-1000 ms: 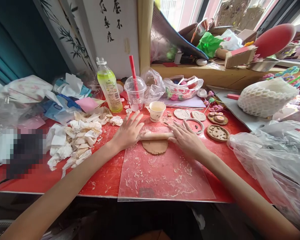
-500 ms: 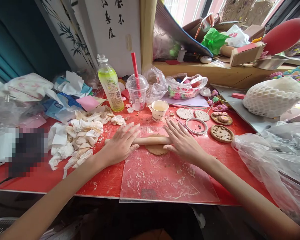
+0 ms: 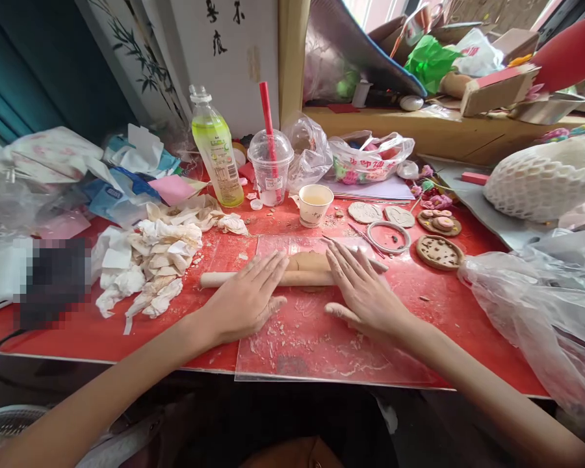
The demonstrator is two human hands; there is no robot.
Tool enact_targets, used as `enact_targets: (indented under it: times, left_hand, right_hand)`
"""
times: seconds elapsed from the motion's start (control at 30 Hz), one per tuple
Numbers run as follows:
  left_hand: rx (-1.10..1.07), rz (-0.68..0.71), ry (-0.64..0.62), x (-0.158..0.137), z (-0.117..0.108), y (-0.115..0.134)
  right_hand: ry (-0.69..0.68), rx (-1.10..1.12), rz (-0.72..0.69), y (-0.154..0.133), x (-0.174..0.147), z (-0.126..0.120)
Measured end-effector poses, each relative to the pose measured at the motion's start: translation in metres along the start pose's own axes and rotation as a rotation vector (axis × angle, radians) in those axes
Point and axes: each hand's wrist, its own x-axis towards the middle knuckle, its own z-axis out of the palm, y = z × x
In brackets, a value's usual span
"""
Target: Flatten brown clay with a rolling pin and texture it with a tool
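Note:
A pale wooden rolling pin (image 3: 306, 279) lies crosswise over the near edge of a flat brown clay slab (image 3: 309, 261). Most of the slab shows on the pin's far side. My left hand (image 3: 251, 296) rests flat on the pin left of the clay, fingers stretched out. On the other side, my right hand (image 3: 365, 286) lies on the pin's right part, its fingers straight and the thumb held apart. Under the slab is a clear plastic sheet (image 3: 292, 351) dusted with clay crumbs.
Beyond the slab stand a paper cup (image 3: 315, 207) of liquid, a plastic cup with red straw (image 3: 272, 170) and a bottle (image 3: 218, 156). Crumpled tissues (image 3: 160, 253) lie left. Rightward are a ring (image 3: 389, 238), a spotted clay disc (image 3: 439, 251) and a plastic bag (image 3: 541, 312).
The rolling pin has come toward me, from across the clay's middle to its near edge, with both hands on it. More of the slab's far side shows. The view has shifted slightly.

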Motion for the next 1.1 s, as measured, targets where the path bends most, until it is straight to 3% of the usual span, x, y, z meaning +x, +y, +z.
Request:
enact_targets:
  times: [0.17,0.27,0.37,0.5,0.63,0.73,1.1]
  left_hand:
    - [0.010,-0.077,-0.026,0.050,0.004,-0.035]
    - [0.039,-0.075,-0.018,0.072,0.005,-0.053]
    - [0.028,-0.071,0.010,0.070,0.005,-0.052]
    - [-0.006,-0.082,0.021,0.041,0.003,-0.027]
    - [-0.029,-0.078,-0.021,0.012,-0.002,-0.004]
    - [-0.047,-0.051,-0.055,0.005,-0.004,0.000]
    - [0.052,-0.054,0.060,0.072,0.008,-0.058]
  right_hand:
    - [-0.056,0.014,0.148,0.029,0.051,0.013]
    - [-0.003,0.002,0.227,0.043,0.073,0.021]
    - [0.032,-0.017,0.243,0.041,0.070,0.021]
    - [-0.004,-0.014,0.185,0.021,0.042,0.012]
    - [-0.007,-0.005,0.106,0.002,0.010,0.004]
    - [-0.013,-0.005,0.081,-0.002,0.002,0.005]
    - [0.166,-0.044,0.251,0.045,0.069,0.029]
